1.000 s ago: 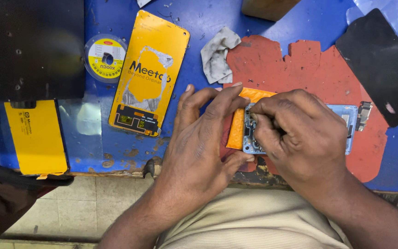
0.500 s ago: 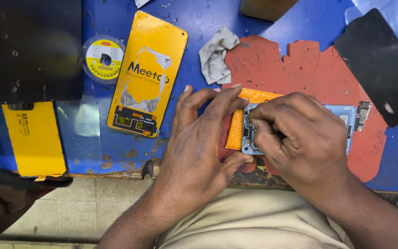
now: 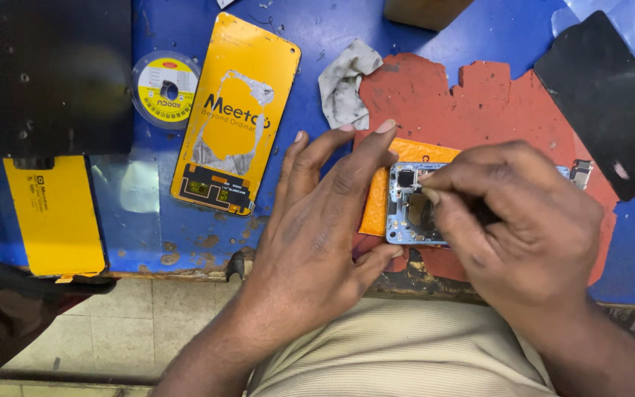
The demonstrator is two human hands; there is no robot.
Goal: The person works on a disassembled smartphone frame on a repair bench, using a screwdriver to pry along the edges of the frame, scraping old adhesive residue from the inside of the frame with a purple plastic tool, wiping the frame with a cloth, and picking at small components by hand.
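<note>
Centre frame: left hand [image 3: 317, 228] spread flat, thumb and fingers bracing the opened phone frame [image 3: 409, 209] on the red mat [image 3: 479, 95], at worktop [image 3: 148, 220] edge. Right hand [image 3: 523, 220] pinched shut over it; tool, if any, hidden. Risk: slip gouges board, or frame slides off edge.

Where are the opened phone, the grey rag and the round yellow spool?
opened phone [image 3: 408, 209], head view, on its exposed inner frame.
grey rag [image 3: 345, 82], head view, on its crumpled middle.
round yellow spool [image 3: 165, 89], head view, on its yellow label.
</note>
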